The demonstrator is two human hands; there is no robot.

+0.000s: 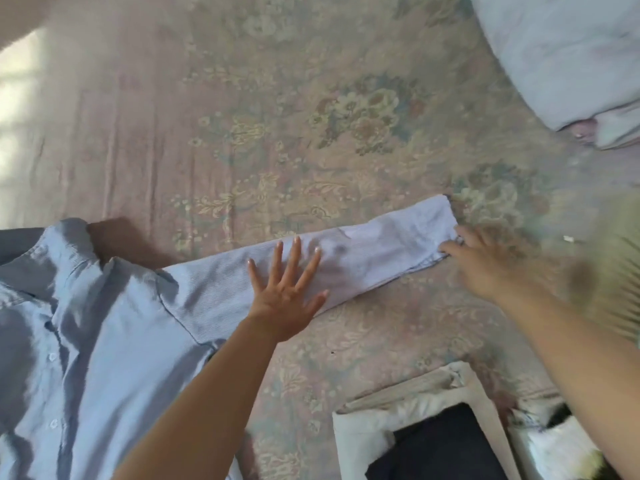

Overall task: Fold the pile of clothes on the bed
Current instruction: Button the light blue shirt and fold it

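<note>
— one garment is under work: a light blue button shirt (pixel 86 341) is laid front-up on the bed (pixel 207 116), with its sleeve (pixel 346 265) drawn out straight to the side.

— hands?

— the left hand (pixel 284 292) is pressed flat on the middle of the sleeve, fingers straight and spread. the right hand (pixel 485 261) is seen at the cuff (pixel 440 223); it is blurred, the fingers appear curled at the cuff edge, but a firm pinch cannot be confirmed.

— step in hand?

— the sleeve is judged to be smoothed and squared before being folded in. the cuff is next to be lifted and carried across onto the shirt body, with the crease kept near the shoulder seam.

— materials?

— the shirt is noted as thin, finely ribbed or striped cloth, soft, lightly wrinkled at the collar (pixel 65 244). the bedcover is a faded floral weave, slightly creased.

— anything else?

— folded pale and dark pieces (pixel 433 427) are noted at the near edge, well apart from the shirt; a pale blue bundle (pixel 561 53) is noted at the far right.
</note>
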